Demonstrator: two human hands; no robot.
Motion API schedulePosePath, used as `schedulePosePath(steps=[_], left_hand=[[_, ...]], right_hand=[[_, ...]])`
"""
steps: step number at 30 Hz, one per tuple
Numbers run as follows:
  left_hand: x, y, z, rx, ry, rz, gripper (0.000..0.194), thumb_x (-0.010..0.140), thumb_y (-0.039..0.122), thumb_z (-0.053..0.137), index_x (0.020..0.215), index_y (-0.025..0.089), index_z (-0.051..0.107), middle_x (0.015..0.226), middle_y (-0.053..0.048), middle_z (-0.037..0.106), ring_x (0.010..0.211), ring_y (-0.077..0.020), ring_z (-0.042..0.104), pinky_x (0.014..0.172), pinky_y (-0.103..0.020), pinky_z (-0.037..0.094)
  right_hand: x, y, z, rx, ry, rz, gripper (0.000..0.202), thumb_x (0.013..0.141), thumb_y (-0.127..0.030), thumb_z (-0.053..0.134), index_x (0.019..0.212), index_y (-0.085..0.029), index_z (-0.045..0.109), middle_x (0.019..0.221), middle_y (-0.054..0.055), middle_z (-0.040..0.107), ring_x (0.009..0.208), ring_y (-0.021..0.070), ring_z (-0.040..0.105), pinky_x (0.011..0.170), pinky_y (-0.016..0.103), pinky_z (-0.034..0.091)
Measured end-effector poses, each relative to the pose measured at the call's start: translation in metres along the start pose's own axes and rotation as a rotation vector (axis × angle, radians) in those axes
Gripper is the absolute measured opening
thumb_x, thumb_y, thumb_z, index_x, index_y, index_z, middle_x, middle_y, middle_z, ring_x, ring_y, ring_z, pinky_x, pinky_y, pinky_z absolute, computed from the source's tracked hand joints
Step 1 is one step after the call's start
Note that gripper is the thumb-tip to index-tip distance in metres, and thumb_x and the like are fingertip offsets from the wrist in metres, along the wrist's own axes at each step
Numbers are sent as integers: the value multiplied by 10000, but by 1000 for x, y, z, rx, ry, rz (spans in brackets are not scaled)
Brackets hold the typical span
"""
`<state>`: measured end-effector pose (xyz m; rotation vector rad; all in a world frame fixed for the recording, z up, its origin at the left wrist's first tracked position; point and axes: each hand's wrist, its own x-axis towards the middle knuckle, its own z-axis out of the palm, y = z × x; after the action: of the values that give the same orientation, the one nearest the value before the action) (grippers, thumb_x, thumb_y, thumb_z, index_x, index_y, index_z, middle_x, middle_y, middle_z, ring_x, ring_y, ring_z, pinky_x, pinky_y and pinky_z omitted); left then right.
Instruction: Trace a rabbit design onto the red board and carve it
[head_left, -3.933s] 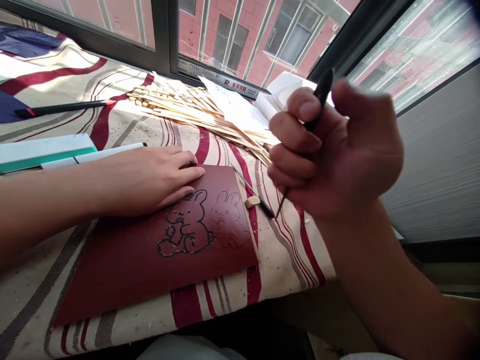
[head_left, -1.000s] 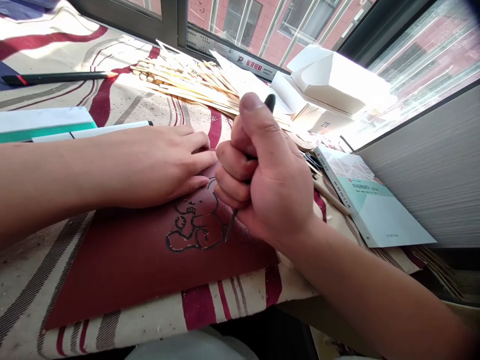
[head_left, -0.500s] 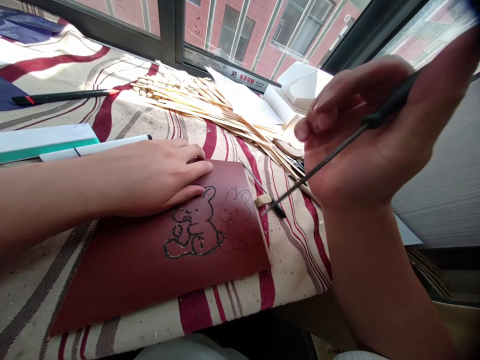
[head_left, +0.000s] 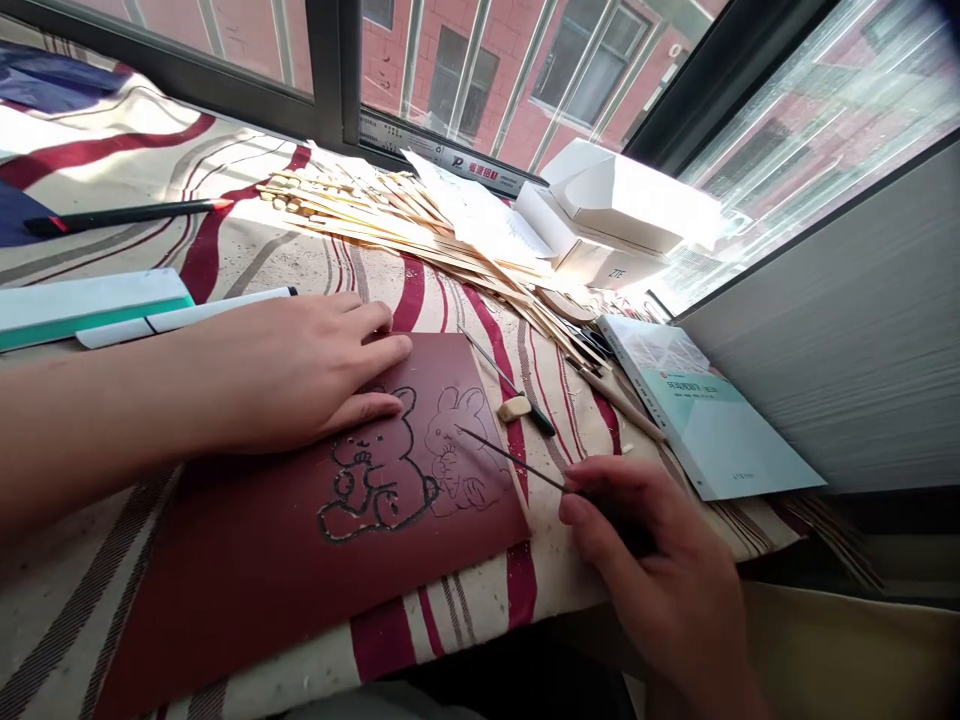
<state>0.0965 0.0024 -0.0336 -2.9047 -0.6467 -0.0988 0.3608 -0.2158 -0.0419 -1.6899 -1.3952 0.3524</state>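
Note:
A dark red board (head_left: 247,600) lies on the striped cloth. It bears a rabbit-like figure (head_left: 375,480) in thick black grooves and, right of it, a similar figure (head_left: 461,450) in thin lines. My left hand (head_left: 307,370) rests flat on the board's upper part, fingers spread, covering part of the grooved figure. My right hand (head_left: 645,560) is closed around a thin metal carving tool (head_left: 517,462), its dark handle mostly hidden in the palm. The tool's tip is over the thin-lined figure; I cannot tell whether it touches. A second tool with a dark green handle (head_left: 541,418) lies beside the board's right edge, near a small pale block (head_left: 514,408).
Thin wooden strips (head_left: 420,230) lie piled behind the board. White boxes (head_left: 607,215) stand by the window. At right is a pale green book (head_left: 705,410). A white marker (head_left: 187,315), a teal-edged book (head_left: 97,305) and a dark pencil (head_left: 127,214) lie at left.
My right hand has come down and left from its raised position, bringing the tool's tip over the thin-lined figure. My left hand stays on the board.

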Motion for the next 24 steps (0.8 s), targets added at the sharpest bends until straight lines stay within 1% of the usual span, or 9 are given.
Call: schedulePosePath(steps=[4, 5, 7, 9, 10, 13, 16, 21, 24], left_hand=[[-1, -1, 1, -2, 6, -29, 731, 1069, 678, 228, 1297, 221, 752, 1137, -163, 687, 985, -334, 674, 864, -449, 527], [-1, -1, 0, -5, -2, -31, 735, 1068, 670, 223, 1288, 212, 755, 1119, -166, 680, 967, -335, 666, 853, -453, 524], [-2, 0, -4, -18, -29, -45, 716, 1069, 643, 230, 1271, 199, 754, 1094, -167, 669, 942, -332, 652, 834, -452, 513], [-3, 1, -7, -46, -54, -68, 669, 1063, 634, 271, 1246, 206, 751, 1076, -154, 662, 920, -318, 640, 818, -434, 496], [-3, 1, -7, -65, -61, -81, 643, 1058, 637, 297, 1235, 215, 750, 1064, -143, 660, 905, -306, 634, 811, -421, 486], [-4, 2, -6, -112, -50, -97, 614, 1043, 670, 355, 1230, 236, 747, 1046, -118, 654, 878, -283, 613, 818, -393, 464], [-4, 3, -3, -86, -14, -77, 667, 1047, 687, 319, 1281, 226, 741, 1065, -124, 659, 900, -288, 621, 834, -389, 469], [-2, 5, -3, -9, -35, -30, 786, 1071, 680, 190, 1390, 189, 715, 1143, -163, 685, 992, -326, 668, 859, -420, 505], [-1, 6, -3, -6, -48, -29, 810, 1060, 691, 179, 1413, 186, 705, 1166, -174, 684, 1012, -343, 674, 881, -444, 516]], right_hand=[[-17, 11, -11, -82, -16, -52, 292, 997, -274, 681, 1240, -354, 821, 721, -20, 727, 572, 171, 659, 617, 293, 588], [-20, 14, -15, -98, -2, -54, 299, 999, -271, 682, 1242, -373, 824, 760, -19, 753, 619, 179, 697, 676, 300, 617], [-26, 19, -21, -147, 23, -68, 292, 987, -276, 703, 1218, -393, 838, 953, 0, 833, 825, 215, 791, 857, 335, 656], [-29, 22, -25, -212, 14, -105, 287, 979, -277, 716, 1208, -386, 848, 1133, 17, 856, 1023, 257, 816, 1013, 384, 642], [-29, 23, -26, -240, -6, -133, 295, 976, -267, 719, 1216, -381, 848, 1173, 21, 857, 1067, 268, 816, 1031, 394, 642], [-21, 21, -29, -246, -87, -214, 357, 958, -199, 735, 1250, -376, 840, 1149, 28, 865, 1006, 262, 834, 880, 343, 688], [-6, 16, -30, -197, -139, -257, 401, 932, -136, 738, 1247, -358, 849, 1070, 39, 863, 871, 238, 835, 699, 286, 675], [1, 13, -28, -179, -208, -327, 411, 926, -59, 693, 1230, -280, 859, 1051, 53, 875, 859, 219, 849, 692, 252, 668], [-3, 16, -25, -163, -198, -330, 429, 922, -35, 687, 1251, -259, 848, 1077, 62, 879, 893, 218, 858, 676, 233, 657]])
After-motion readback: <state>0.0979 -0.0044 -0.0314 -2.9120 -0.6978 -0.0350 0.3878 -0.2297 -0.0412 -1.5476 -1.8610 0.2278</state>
